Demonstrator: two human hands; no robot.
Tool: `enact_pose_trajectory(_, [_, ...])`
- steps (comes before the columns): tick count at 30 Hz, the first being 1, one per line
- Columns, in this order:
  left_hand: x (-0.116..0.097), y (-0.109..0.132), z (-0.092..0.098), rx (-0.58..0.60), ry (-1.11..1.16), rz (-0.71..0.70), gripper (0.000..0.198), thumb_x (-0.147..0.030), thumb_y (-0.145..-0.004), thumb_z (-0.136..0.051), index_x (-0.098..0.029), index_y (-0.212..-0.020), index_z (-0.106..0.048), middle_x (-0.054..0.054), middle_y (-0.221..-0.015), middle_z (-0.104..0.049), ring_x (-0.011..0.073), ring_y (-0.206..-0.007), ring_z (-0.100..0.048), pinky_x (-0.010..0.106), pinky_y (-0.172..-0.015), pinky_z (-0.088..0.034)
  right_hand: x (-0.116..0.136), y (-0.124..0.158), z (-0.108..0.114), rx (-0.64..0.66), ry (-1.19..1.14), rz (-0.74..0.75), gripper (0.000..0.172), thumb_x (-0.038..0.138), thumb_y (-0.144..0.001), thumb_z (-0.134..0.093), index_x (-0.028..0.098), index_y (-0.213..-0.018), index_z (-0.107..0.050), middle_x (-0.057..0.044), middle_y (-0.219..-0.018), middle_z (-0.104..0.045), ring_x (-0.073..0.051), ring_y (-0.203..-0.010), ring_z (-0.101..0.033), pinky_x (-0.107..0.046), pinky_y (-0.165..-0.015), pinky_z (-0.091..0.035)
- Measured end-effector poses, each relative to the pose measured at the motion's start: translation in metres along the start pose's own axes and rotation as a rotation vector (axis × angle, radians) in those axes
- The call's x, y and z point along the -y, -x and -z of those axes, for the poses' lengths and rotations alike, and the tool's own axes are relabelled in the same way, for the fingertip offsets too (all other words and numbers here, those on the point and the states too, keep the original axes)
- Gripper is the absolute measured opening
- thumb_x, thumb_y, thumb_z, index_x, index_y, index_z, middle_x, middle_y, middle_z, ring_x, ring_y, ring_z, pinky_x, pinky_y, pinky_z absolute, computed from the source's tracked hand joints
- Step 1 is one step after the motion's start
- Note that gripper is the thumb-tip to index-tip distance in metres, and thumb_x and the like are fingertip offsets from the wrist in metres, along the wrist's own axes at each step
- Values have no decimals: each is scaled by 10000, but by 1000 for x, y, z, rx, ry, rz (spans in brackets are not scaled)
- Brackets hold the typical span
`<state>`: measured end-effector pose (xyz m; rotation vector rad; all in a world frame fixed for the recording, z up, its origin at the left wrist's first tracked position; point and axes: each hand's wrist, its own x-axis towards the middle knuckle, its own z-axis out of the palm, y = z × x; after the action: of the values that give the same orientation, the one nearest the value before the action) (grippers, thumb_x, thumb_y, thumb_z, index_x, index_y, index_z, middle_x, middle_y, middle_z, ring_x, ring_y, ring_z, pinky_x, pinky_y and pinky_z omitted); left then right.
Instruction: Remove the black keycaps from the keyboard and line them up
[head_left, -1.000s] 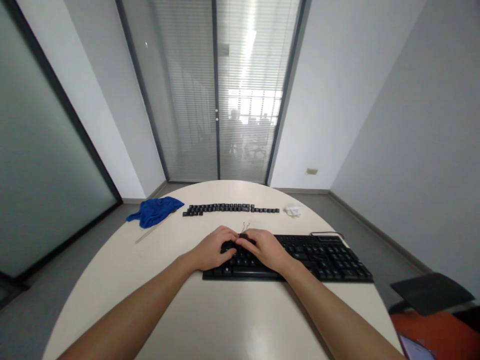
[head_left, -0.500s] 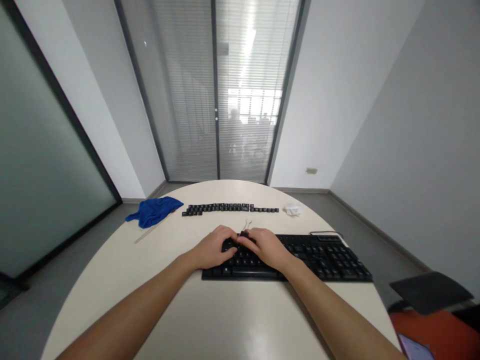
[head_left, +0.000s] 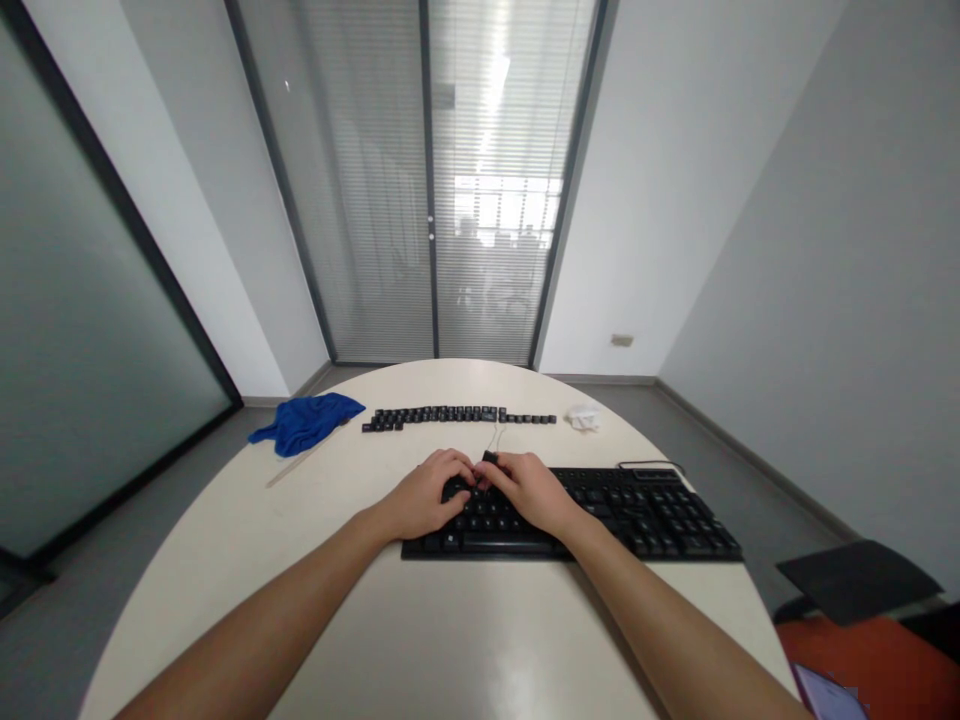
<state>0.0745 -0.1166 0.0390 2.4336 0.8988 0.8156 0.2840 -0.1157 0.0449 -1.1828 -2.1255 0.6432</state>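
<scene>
A black keyboard (head_left: 645, 510) lies on the round cream table (head_left: 450, 640). Both my hands rest on its left part. My left hand (head_left: 424, 492) has its fingers curled down onto the keys, fingertips meeting those of my right hand (head_left: 531, 490). My right hand pinches a small black piece with two thin wire prongs, a wire keycap puller (head_left: 493, 448), which sticks up past the keyboard's far edge. What lies under my left fingertips is hidden.
A row of loose black keycaps (head_left: 457, 415) lies across the far side of the table. A blue cloth (head_left: 304, 422) sits at the far left beside a thin stick (head_left: 296, 467), and a crumpled white wipe (head_left: 583, 418) at the far right. A dark chair (head_left: 855, 580) stands at the right.
The wire prongs between my fingertips show longer and higher above the keyboard's far edge than before. Both hands stay on the same keys.
</scene>
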Motion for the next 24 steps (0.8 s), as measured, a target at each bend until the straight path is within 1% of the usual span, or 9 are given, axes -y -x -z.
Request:
enact_pose_trajectory(8, [2,-3,-1,6,17,24,82,-215,-849,-607,-212,-924,-640,74,-1104,-621,228,-1072,-546,410,-991,-428,-4,-3,-2,-6,-77,-24,407,463,-955,-468,190,-780,-714,-47,-789,-751,-205,-757,-691,-286,-745,-469])
enact_pose_trajectory(12, [7,-3,-4,-6,40,21,98,-234,-847,-631,-214,-941,-650,66,-1099,-632,220,-1066,-552,399,-997,-417,-9,-6,-4,-11,-184,-43,424,487,-947,-464,181,-777,-704,-41,-766,-748,-203,-761,-692,-285,-767,-476])
enact_pose_trajectory(14, [8,-3,-5,-17,36,29,143,-245,-842,-640,-211,-981,-637,62,-1081,-641,219,-1052,-556,391,-985,-419,-10,-6,-4,-11,-230,-37,424,492,-939,-474,176,-774,-702,-41,-766,-747,-201,-764,-689,-281,-772,-479])
enact_pose_trajectory(17, [7,-3,-5,-34,10,61,217,-267,-833,-650,-212,-1040,-613,58,-1058,-654,226,-1026,-563,387,-951,-434,-10,-5,-3,-36,-277,-48,411,481,-936,-483,171,-781,-704,-40,-775,-743,-190,-751,-678,-270,-751,-479])
enact_pose_trajectory(21, [5,-3,-4,-47,-1,117,177,-270,-831,-644,-211,-997,-629,49,-1017,-662,222,-993,-583,375,-920,-446,-8,-5,-3,-77,-314,-92,392,476,-922,-507,160,-804,-707,-40,-771,-736,-180,-726,-663,-257,-694,-475])
enact_pose_trajectory(24, [4,-4,-4,-63,47,165,171,-246,-822,-645,-210,-989,-633,43,-1011,-669,217,-979,-597,371,-914,-452,-7,-5,-4,-99,-316,-77,384,478,-911,-524,160,-805,-711,-39,-772,-734,-183,-741,-663,-257,-698,-474])
